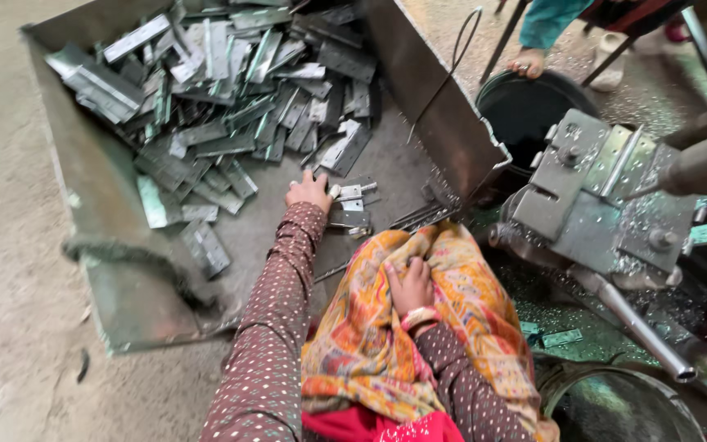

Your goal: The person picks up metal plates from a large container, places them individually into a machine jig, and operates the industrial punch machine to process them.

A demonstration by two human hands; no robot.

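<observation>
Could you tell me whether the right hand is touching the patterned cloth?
Touching: the head view shows the right hand lying flat on the patterned cloth over the lap.

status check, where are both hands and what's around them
Left hand down in metal tray, fingers on small hinge pieces. Right hand resting on patterned cloth in lap. Hinge pile beyond.

1. Pretty clearly a small metalworking workshop.
2. Big sheet-metal bin point(100, 205) full of stamped metal hinge plates point(222, 90).
3. Drill press with a steel jig point(591, 196), covered in metal shavings point(656, 221).
4. Bare, gritty concrete floor point(2, 270), black bucket point(525, 106) nearby.
</observation>
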